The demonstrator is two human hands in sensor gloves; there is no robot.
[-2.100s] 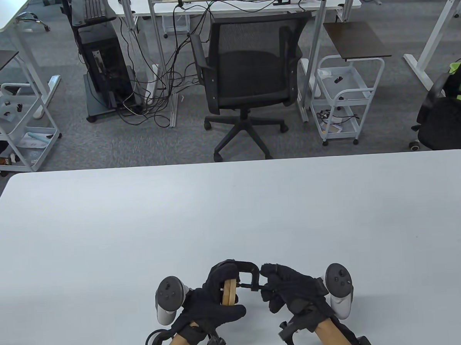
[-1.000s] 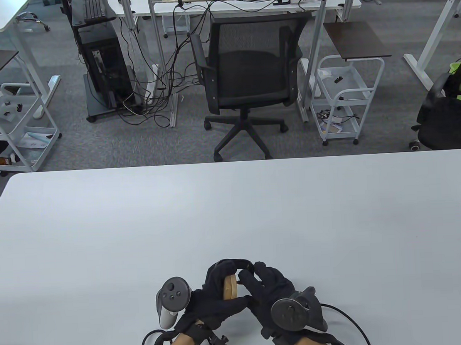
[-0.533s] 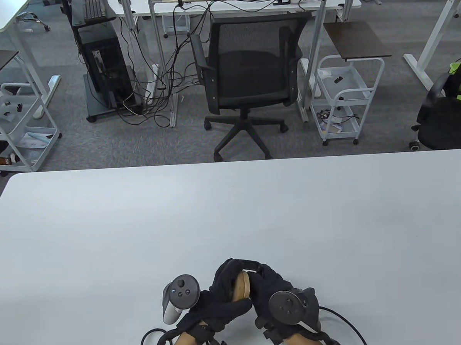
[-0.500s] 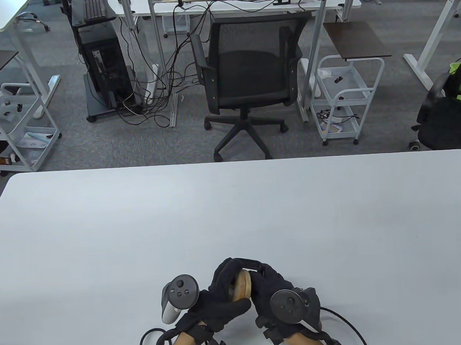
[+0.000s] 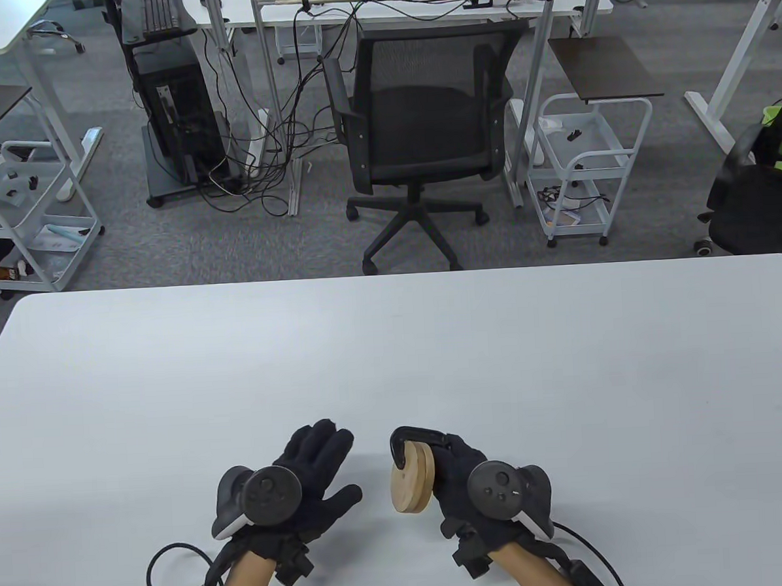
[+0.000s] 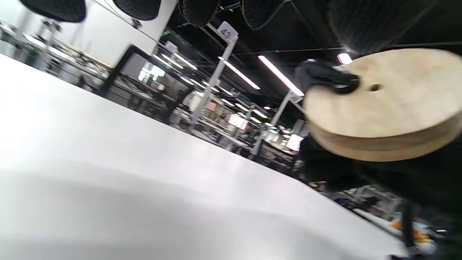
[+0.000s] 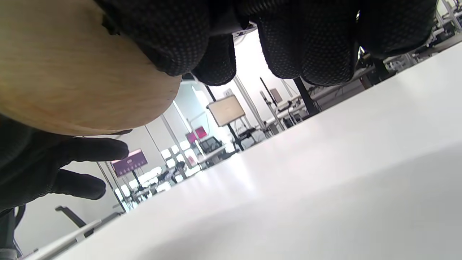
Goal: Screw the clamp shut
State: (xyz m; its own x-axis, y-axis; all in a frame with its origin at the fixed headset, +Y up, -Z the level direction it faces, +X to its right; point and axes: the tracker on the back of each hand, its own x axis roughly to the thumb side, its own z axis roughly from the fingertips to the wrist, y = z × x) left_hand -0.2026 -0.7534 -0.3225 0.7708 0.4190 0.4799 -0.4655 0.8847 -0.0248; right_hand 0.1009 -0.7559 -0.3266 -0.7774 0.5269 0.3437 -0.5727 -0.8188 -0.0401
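My right hand (image 5: 469, 482) grips clamp (image 5: 417, 437) with two stacked wooden discs (image 5: 410, 478) pinched in its mouth, low over surface (image 5: 394, 345) near front edge. Clamp sits at my fingertips, frame arching over discs' far rim; screw end hidden by hand. Discs on edge, faces left-right. My left hand (image 5: 302, 474) beside, apart, fingers spread, holding nothing.
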